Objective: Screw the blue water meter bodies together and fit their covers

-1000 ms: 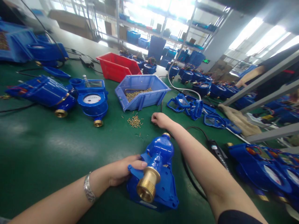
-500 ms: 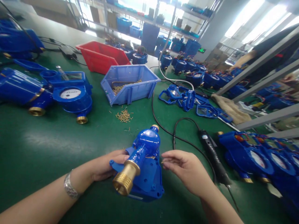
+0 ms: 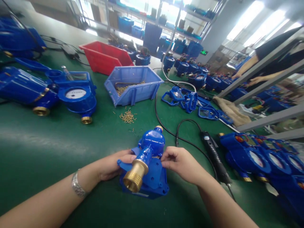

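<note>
blue meter, 1, clasped by 1 left hand; 1 right hand pinched against it, contents unclear

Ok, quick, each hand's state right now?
Left hand: closed on the blue meter.
Right hand: closed at the meter's side; whether holding anything can't be told.

We are in a factory workshop. We see rows of blue meters, a heap of little screws, a black tool on a green surface, and tall shelves.
</note>
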Demonstrator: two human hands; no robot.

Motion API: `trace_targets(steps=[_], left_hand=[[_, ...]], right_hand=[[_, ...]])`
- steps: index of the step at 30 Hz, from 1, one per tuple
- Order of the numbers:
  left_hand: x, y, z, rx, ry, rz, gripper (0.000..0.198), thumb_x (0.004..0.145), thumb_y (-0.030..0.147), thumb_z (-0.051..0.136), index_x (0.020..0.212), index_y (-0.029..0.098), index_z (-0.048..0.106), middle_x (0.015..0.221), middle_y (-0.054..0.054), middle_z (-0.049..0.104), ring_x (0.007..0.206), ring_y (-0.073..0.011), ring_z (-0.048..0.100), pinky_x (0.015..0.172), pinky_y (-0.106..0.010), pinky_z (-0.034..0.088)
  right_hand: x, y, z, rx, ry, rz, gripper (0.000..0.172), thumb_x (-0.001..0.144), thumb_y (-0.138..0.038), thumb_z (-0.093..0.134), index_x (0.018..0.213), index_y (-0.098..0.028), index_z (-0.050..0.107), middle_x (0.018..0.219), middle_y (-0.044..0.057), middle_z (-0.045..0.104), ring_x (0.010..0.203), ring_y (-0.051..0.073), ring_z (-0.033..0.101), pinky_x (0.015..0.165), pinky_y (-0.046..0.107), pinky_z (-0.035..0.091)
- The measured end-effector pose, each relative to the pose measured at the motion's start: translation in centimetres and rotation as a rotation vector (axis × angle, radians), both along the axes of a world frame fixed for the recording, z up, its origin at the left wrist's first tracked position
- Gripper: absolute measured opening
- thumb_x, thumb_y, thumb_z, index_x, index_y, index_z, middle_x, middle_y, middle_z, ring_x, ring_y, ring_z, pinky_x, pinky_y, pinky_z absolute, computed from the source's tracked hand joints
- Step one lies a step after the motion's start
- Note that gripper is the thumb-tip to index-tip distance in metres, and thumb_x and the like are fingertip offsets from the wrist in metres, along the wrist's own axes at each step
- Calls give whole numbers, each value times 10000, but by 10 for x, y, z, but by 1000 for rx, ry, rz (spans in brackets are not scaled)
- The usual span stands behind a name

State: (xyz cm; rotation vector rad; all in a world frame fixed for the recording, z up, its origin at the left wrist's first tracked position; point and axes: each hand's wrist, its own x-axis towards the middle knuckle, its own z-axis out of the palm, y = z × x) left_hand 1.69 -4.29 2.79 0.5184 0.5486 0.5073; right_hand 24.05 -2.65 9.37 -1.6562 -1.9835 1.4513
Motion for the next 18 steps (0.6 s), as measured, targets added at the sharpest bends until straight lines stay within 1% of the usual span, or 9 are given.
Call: trace_targets(steps=[4,7,8,10,12,13,15,16,18], left_hand=[[1,-2,-1,-3,27,44,269,692,283,713,891,109,667,858,-82,709,762,-171,641,716,-258,479],[3,-2,-2,-1,56,53,292,652,307,738,835,90,666,822,-93,713,716,-180,643,687,-272,476],[3,-2,-2,-4,70,52,287,647,306,739,818,89,663,791,-90,712,698,-182,644,683,-279,475],[4,-2,-2,-13,100,52,272,643,300,735,805,97,654,736,-73,708,660,-178,641,683,-290,473],[4,-3,-3,-21,121,51,282,649,317,723,828,112,647,716,-55,707,651,-176,642,691,-296,473],[4,-4,-3,-23,126,48,296,656,332,714,850,119,644,719,-50,708,658,-177,643,698,-299,474],[5,-5,-3,-28,130,41,321,682,348,690,912,131,637,747,-43,713,687,-181,648,726,-305,475],[5,-5,-4,-30,130,39,329,695,348,680,941,136,632,763,-41,716,698,-180,649,743,-307,473],[5,-5,-4,-34,128,44,337,708,333,671,986,148,622,787,-32,718,709,-176,647,773,-307,468]], right_hand=[[5,-11,3,3,16,-84,132,674,-162,656,779,-152,575,664,-14,554,619,123,518,590,233,430],[15,-46,28,125,11,-142,110,741,-246,613,802,-177,552,736,8,569,696,143,544,645,246,442],[17,-64,39,160,3,-116,86,772,-265,586,777,-186,553,740,12,577,708,146,551,656,246,442],[19,-105,54,167,-45,28,94,820,-245,535,745,-200,570,753,10,599,718,142,562,670,234,439],[15,-146,53,96,-112,184,144,835,-153,485,787,-214,606,807,4,627,751,136,576,690,221,439],[10,-164,43,38,-144,233,205,827,-94,463,826,-219,625,845,2,640,782,134,584,709,218,440],[-1,-192,6,-93,-190,270,329,780,16,440,881,-212,655,900,5,658,841,137,598,755,222,442],[-6,-201,-18,-168,-225,243,339,764,42,452,875,-198,664,907,8,662,866,143,600,786,234,443],[-17,-210,-68,-254,-271,172,227,769,32,505,786,-134,659,820,30,657,807,155,612,765,271,473]])
